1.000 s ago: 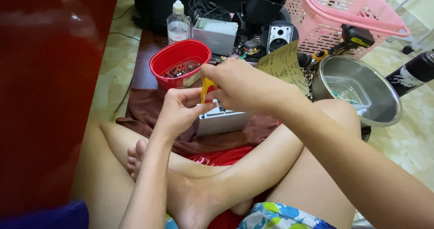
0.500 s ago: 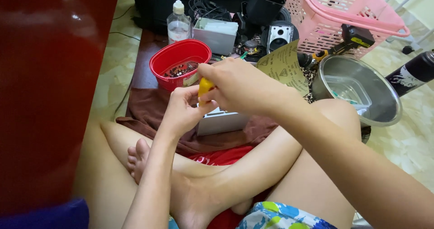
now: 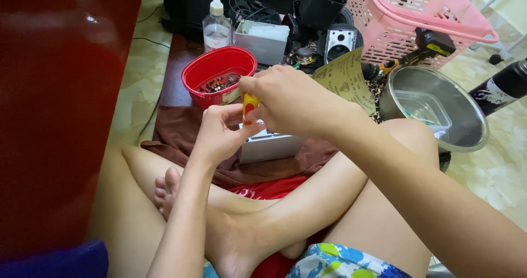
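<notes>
A red bowl (image 3: 219,75) of small parts is seen far left on the brown cloth (image 3: 175,132). Near it, a small yellow-and-red object (image 3: 250,105) is pinched between the left hand (image 3: 219,132) fingertips and the curled fingers of the right hand (image 3: 288,99), above a grey box (image 3: 269,146). A steel bowl (image 3: 439,108) lies right.

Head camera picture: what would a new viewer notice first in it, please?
First come the two hands meeting at the centre: the left hand and the right hand both pinch a small yellow and red object above a grey box. Just behind them sits a red bowl holding small parts, and at the upper right stands a pink basket. A large blurred red surface fills the left side.
</notes>
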